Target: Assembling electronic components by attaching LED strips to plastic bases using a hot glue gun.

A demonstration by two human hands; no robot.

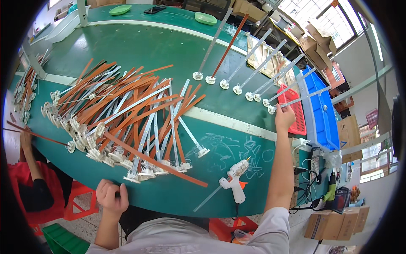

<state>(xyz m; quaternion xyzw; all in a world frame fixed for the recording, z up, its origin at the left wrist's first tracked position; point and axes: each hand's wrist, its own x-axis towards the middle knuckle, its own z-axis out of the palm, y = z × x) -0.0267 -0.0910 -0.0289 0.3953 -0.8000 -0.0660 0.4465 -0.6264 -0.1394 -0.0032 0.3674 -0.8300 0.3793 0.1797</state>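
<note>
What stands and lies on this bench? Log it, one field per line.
Left hand: loosely curled at the green bench edge
Right hand: gripping silver strip near its white base
Row: upright strips, one brown, the others silver
Pile: orange and silver strips with white bases
Tool: white glue gun, lying right of the pile
Containers: red basket, blue bin

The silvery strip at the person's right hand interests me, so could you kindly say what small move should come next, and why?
Probably ease the right hand gently off the silvery strip and draw back: its white base already sits at the near end of the row of standing strips, close to its neighbour, so a sideways nudge might tip both.
</note>
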